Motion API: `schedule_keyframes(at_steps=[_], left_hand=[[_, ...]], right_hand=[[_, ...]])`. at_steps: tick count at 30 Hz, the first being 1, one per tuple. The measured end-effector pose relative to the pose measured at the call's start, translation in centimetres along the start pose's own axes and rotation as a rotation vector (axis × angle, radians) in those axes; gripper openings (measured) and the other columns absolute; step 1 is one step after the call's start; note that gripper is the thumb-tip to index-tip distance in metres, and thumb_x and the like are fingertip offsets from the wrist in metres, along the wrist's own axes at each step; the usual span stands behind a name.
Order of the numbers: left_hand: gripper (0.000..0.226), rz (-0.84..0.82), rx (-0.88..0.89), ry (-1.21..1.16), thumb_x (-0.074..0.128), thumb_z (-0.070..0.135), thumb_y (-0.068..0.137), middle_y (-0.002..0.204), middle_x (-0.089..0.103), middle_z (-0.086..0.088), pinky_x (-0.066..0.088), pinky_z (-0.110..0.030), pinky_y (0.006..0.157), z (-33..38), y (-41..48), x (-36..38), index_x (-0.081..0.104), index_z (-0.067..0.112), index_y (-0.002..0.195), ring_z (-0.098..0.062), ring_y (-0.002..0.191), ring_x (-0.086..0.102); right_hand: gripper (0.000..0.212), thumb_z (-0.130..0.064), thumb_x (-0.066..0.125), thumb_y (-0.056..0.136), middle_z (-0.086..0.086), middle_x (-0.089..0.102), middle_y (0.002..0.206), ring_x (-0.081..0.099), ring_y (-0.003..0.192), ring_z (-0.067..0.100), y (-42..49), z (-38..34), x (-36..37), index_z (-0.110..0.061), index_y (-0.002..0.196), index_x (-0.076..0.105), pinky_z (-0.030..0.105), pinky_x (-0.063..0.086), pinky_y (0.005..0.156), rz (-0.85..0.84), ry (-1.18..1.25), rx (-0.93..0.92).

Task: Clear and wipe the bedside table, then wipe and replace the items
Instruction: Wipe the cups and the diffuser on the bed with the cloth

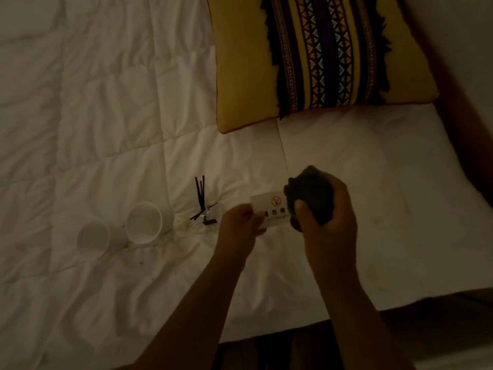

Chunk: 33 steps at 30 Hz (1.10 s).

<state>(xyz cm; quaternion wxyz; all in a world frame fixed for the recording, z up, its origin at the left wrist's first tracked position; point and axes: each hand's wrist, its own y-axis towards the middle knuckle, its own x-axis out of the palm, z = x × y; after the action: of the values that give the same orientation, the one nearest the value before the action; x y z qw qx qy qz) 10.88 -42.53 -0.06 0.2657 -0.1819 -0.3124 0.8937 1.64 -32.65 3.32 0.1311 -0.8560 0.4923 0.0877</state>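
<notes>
My left hand (241, 225) pinches the left end of a small white no-smoking sign card (272, 206) above the bed. My right hand (328, 222) grips a bunched dark cloth (309, 193) pressed against the card's right end, covering part of it. Two white cups (144, 222) lie on their sides on the white duvet (106, 116), left of my hands; the second cup (93, 239) is further left. A clear glass holder with thin black sticks (200, 196) lies between the cups and my left hand.
A yellow cushion (245, 76) with a dark patterned band rests on the bed at the top. The bed's edge (346, 313) runs below my arms, with dark floor beneath. A dark wooden headboard (458, 124) borders the bed at right.
</notes>
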Motion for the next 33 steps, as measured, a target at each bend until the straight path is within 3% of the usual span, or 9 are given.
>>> schedule_keyframes(at_steps=[2, 5, 7, 9, 12, 19, 25, 29, 33], left_hand=[[0.015, -0.029, 0.026, -0.054, 0.053, 0.014, 0.094, 0.094, 0.071, -0.009, 0.059, -0.034, 0.079, 0.6, -2.1, -0.7, 0.068, 0.011, 0.096, -0.022, 0.088, 0.07], [0.02, 0.04, 0.06, -0.06, 0.048, 0.006, 0.095, 0.087, 0.069, -0.021, 0.056, -0.046, 0.075, 1.2, -4.4, -2.1, 0.067, 0.002, 0.092, -0.038, 0.083, 0.067], [0.018, 0.066, 0.078, -0.102, 0.049, 0.002, 0.093, 0.085, 0.07, -0.016, 0.059, -0.04, 0.071, 1.1, -5.4, -3.2, 0.067, 0.005, 0.092, -0.028, 0.08, 0.07], [0.022, 0.071, 0.061, -0.166, 0.05, -0.003, 0.091, 0.081, 0.07, -0.005, 0.057, -0.026, 0.062, 0.9, -6.4, -4.0, 0.067, 0.012, 0.089, -0.013, 0.071, 0.069], [0.019, 0.04, 0.026, -0.267, 0.051, -0.002, 0.091, 0.094, 0.071, -0.017, 0.057, -0.036, 0.076, 0.6, -7.2, -4.8, 0.067, 0.004, 0.099, -0.027, 0.084, 0.07], [0.02, -0.015, 0.072, -0.223, 0.053, 0.004, 0.092, 0.108, 0.069, -0.012, 0.057, -0.04, 0.087, 0.3, -8.4, -6.2, 0.067, 0.005, 0.106, -0.022, 0.098, 0.068], [0.016, 0.015, 0.1, -0.233, 0.054, 0.006, 0.092, 0.102, 0.069, -0.007, 0.059, -0.03, 0.077, 0.4, -9.1, -8.1, 0.066, 0.012, 0.101, -0.018, 0.095, 0.068], [0.013, -0.011, 0.147, -0.223, 0.058, 0.01, 0.091, 0.098, 0.072, -0.006, 0.058, -0.032, 0.077, 1.0, -9.5, -8.7, 0.069, 0.016, 0.093, -0.019, 0.092, 0.071], [0.017, -0.057, 0.19, -0.194, 0.056, 0.012, 0.092, 0.095, 0.074, -0.013, 0.058, -0.04, 0.083, 0.8, -9.5, -8.8, 0.07, 0.006, 0.099, -0.026, 0.09, 0.071]], right_hand=[[0.046, -0.026, 0.061, 0.089, -0.02, 0.05, 0.129, 0.048, 0.121, -0.003, -1.6, -0.6, 2.0, -0.032, 0.132, 0.046, 0.021, 0.049, 0.099, -0.116, -0.139, -0.166], [0.043, -0.027, 0.053, 0.094, -0.002, 0.05, 0.141, 0.042, 0.134, 0.012, -4.2, -0.6, 4.6, -0.021, 0.136, 0.048, 0.041, 0.042, 0.109, -0.224, -0.26, -0.29], [0.041, -0.027, 0.051, 0.095, 0.002, 0.051, 0.14, 0.044, 0.134, 0.017, -5.0, -0.3, 5.3, -0.02, 0.136, 0.049, 0.048, 0.042, 0.107, -0.228, -0.235, -0.361], [0.041, -0.03, 0.05, 0.096, 0.004, 0.052, 0.139, 0.046, 0.133, 0.019, -5.2, 0.0, 5.5, -0.019, 0.135, 0.049, 0.045, 0.043, 0.107, -0.246, -0.255, -0.425], [0.041, -0.028, 0.053, 0.094, 0.011, 0.053, 0.138, 0.047, 0.131, 0.024, -5.6, 0.5, 5.4, -0.012, 0.132, 0.053, 0.036, 0.04, 0.11, -0.232, -0.357, -0.494], [0.047, -0.034, 0.048, 0.093, 0.017, 0.058, 0.128, 0.053, 0.121, 0.029, -5.6, 0.6, 4.4, -0.004, 0.128, 0.055, 0.019, 0.029, 0.11, -0.118, -0.476, -0.434], [0.041, -0.022, 0.054, 0.091, 0.019, 0.058, 0.127, 0.054, 0.119, 0.033, -5.9, -1.3, 5.2, -0.002, 0.126, 0.057, 0.04, 0.048, 0.101, -0.045, -0.49, -0.39], [0.044, -0.006, 0.068, 0.084, 0.016, 0.058, 0.131, 0.052, 0.125, 0.032, -6.9, -2.9, 5.7, -0.005, 0.127, 0.058, 0.042, 0.047, 0.104, -0.085, -0.55, -0.387], [0.048, -0.009, 0.071, 0.082, 0.009, 0.06, 0.131, 0.054, 0.125, 0.025, -9.2, -3.5, 5.8, -0.009, 0.128, 0.059, 0.038, 0.046, 0.105, -0.175, -0.456, -0.295]])
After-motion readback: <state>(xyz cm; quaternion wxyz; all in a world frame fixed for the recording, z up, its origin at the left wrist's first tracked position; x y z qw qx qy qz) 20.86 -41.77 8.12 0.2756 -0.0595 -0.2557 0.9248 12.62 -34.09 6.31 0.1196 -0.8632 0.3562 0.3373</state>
